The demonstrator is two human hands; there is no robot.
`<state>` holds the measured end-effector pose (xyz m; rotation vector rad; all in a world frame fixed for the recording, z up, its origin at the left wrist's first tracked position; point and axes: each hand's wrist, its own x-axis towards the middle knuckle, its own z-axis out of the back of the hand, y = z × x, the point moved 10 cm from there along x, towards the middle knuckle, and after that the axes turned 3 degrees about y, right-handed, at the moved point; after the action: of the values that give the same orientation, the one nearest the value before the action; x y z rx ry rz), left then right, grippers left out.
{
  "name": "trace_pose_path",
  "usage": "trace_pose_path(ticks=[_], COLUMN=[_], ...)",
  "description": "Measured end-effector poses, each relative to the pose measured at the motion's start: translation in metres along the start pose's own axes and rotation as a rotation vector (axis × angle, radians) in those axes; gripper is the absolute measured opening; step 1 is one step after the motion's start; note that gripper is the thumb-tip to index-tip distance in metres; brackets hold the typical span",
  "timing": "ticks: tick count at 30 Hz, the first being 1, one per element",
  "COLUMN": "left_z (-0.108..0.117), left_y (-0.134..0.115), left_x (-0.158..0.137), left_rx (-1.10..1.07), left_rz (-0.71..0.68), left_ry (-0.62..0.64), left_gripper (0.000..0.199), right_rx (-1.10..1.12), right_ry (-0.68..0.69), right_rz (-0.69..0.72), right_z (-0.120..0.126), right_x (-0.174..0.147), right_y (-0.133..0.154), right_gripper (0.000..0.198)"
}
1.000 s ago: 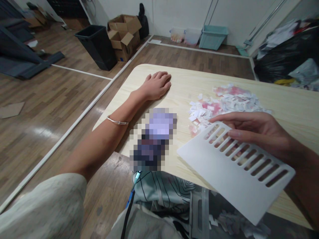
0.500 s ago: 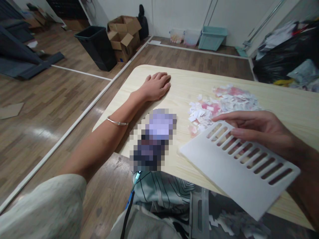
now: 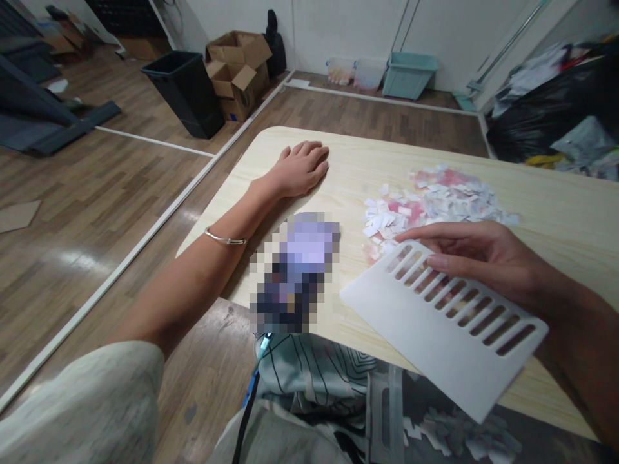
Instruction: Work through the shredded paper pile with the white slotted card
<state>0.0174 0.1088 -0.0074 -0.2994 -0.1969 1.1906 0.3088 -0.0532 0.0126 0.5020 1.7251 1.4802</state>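
Observation:
My left hand lies flat on the light wooden table, palm down with fingers stretched out, holding nothing. My right hand grips a white plastic scraper by its slotted edge, thumb on top. The scraper is tilted above the table's near edge, its broad plain side toward me. Just beyond it lies a pile of small white and pink paper scraps. Between my forearms rests a blurred-out, phone-like object with a cable at its near end.
Below the table's near edge stands a grey container beside more paper scraps. A black bin and cardboard boxes stand on the floor behind. A teal tub is by the wall; black bags lie far right.
My right hand has shifted slightly left and a little down in view with the scraper. My left hand stays in place on the table.

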Motion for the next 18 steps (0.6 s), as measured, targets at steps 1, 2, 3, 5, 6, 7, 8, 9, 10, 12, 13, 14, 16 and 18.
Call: trace_pose_path(ticks=[1, 2, 3, 5, 6, 7, 8, 9, 10, 12, 13, 14, 16, 18], left_z=[0.0, 0.0, 0.0, 0.001, 0.001, 0.001, 0.001, 0.001, 0.0, 0.0, 0.0, 0.0, 0.0, 0.0], left_y=[0.0, 0.0, 0.001, 0.002, 0.002, 0.003, 0.004, 0.005, 0.005, 0.006, 0.006, 0.006, 0.005, 0.005], left_x=[0.0, 0.0, 0.001, 0.002, 0.002, 0.003, 0.003, 0.004, 0.004, 0.004, 0.004, 0.004, 0.003, 0.003], left_rx=[-0.001, -0.003, -0.008, -0.028, -0.039, -0.048, -0.052, -0.051, -0.047, -0.037, -0.034, -0.032, -0.03, -0.029], left_rz=[0.001, 0.0, -0.003, -0.016, -0.022, -0.027, -0.029, -0.029, -0.027, -0.021, -0.019, -0.018, -0.022, -0.024], left_ry=[-0.003, -0.007, -0.013, -0.026, -0.033, -0.037, -0.04, -0.041, -0.042, -0.041, -0.041, -0.041, -0.042, -0.04], left_gripper=[0.077, 0.077, 0.077, 0.076, 0.075, 0.074, 0.073, 0.073, 0.073, 0.073, 0.073, 0.073, 0.073, 0.073], right_rx=[-0.003, -0.009, -0.02, -0.061, -0.085, -0.107, -0.121, -0.128, -0.127, -0.123, -0.129, -0.141, -0.176, -0.237], right_ry=[0.001, 0.004, 0.007, 0.018, 0.024, 0.026, 0.032, 0.035, 0.045, 0.08, 0.101, 0.122, 0.136, 0.109], right_rz=[-0.007, -0.012, -0.011, 0.01, 0.026, 0.042, 0.054, 0.058, 0.055, 0.035, 0.021, 0.009, 0.002, 0.037], right_z=[0.0, -0.001, -0.003, -0.005, -0.006, -0.006, -0.006, -0.006, -0.006, -0.007, -0.009, -0.01, -0.011, -0.009], right_x=[0.0, 0.001, 0.001, 0.002, 0.002, 0.002, 0.002, 0.001, 0.001, 0.001, 0.0, 0.0, -0.002, -0.003], right_y=[-0.001, 0.0, 0.001, 0.004, 0.007, 0.009, 0.01, 0.01, 0.009, 0.006, 0.003, 0.001, -0.001, 0.001], right_gripper=[0.047, 0.046, 0.044, 0.041, 0.04, 0.04, 0.041, 0.041, 0.042, 0.044, 0.044, 0.045, 0.047, 0.049])
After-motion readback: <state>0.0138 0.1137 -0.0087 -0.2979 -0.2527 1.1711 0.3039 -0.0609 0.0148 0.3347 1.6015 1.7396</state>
